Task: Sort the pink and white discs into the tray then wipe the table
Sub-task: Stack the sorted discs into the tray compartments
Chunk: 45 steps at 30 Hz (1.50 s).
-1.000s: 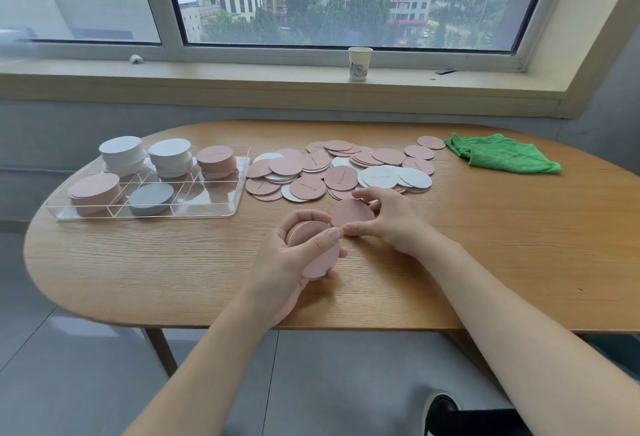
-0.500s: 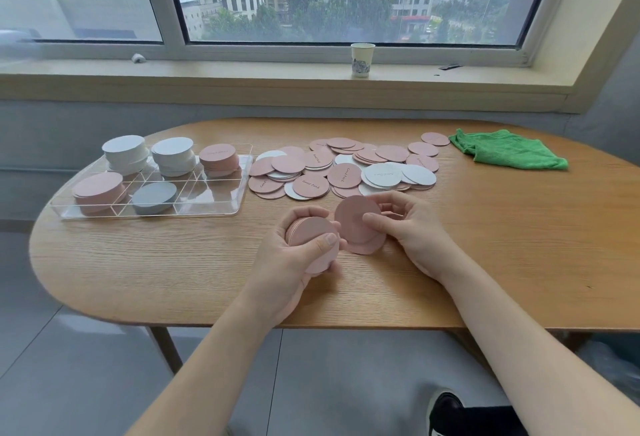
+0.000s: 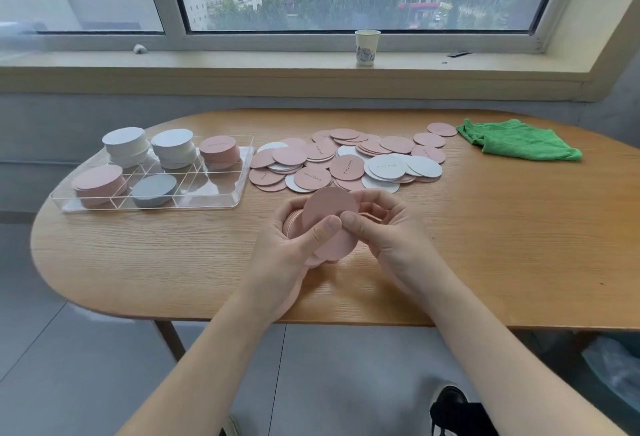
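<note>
A paper cup (image 3: 367, 46) stands on the far windowsill (image 3: 277, 68); a black shoe (image 3: 450, 401) rests on the near grey floor (image 3: 69, 366).

The stack of pink discs (image 3: 294, 226) is mostly covered by the left hand (image 3: 287, 255) and the top pink disc (image 3: 329, 217), so its count cannot be told. Handwriting on the loose discs (image 3: 346, 165) is too small to be read. Both forearms are cut off by the bottom edge
</note>
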Available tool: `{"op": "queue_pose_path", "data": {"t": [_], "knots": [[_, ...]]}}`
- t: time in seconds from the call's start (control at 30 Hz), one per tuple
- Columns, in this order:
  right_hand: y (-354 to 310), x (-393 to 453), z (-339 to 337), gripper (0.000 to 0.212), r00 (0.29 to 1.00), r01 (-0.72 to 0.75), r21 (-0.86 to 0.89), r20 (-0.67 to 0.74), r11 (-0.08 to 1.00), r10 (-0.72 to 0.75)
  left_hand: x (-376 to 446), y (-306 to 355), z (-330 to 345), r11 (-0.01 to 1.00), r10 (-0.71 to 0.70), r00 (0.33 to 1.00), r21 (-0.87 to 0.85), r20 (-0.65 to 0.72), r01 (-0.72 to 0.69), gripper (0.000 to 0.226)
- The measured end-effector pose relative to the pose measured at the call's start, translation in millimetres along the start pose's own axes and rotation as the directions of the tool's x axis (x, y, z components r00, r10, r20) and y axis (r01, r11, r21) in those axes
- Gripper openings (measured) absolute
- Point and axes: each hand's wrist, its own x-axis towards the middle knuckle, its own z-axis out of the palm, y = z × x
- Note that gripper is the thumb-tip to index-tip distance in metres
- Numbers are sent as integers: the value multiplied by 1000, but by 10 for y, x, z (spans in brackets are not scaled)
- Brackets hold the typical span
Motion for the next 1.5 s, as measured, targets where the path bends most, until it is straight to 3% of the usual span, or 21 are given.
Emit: {"op": "queue_pose_path", "data": {"t": [0.07, 0.17, 0.37, 0.5, 0.73, 0.9, 1.1, 1.23, 1.33, 1.5], "knots": [[24, -7, 104, 30, 996, 56, -126, -60, 991, -63, 8, -13, -5, 1000, -4, 1000, -21, -20, 3, 38], [22, -13, 156, 35, 985, 150, -335, -35, 930, -171, 10, -15, -7, 998, 0, 999, -68, -39, -2, 22], [-111, -39, -52, 89, 982, 158, -628, 182, 762, -53, -6, 21, -22, 997, -28, 1000, -77, 8, 28, 26], [-136, -73, -96, 97, 959, 260, -715, 272, 649, -85, 2, 19, -43, 998, -46, 999, -35, 7, 46, 36], [-68, -94, 15, 74, 912, 403, -783, 298, 473, -283, -3, 40, -44, 993, -83, 992, -73, 96, 91, 38], [-65, -97, 32, 90, 895, 446, -770, 379, 456, -234, -17, 52, -40, 988, -111, 989, -96, 93, 120, 36], [2, -98, 72, 85, 896, 430, -822, 336, 373, -291, -21, 59, -46, 991, -108, 991, -76, 79, 114, 43], [-48, -47, 37, 79, 893, 447, -791, 368, 417, -259, -35, 108, -112, 993, -96, 995, -62, 37, 98, 41], [-111, 124, -83, 59, 931, 363, -818, 300, 447, -208, -23, 190, -217, 993, -104, 994, -53, -13, 103, 40], [-24, 692, -218, 29, 976, 179, -928, 126, 326, -176, 13, 280, -360, 994, -101, 993, -56, -57, 98, 33]]}}
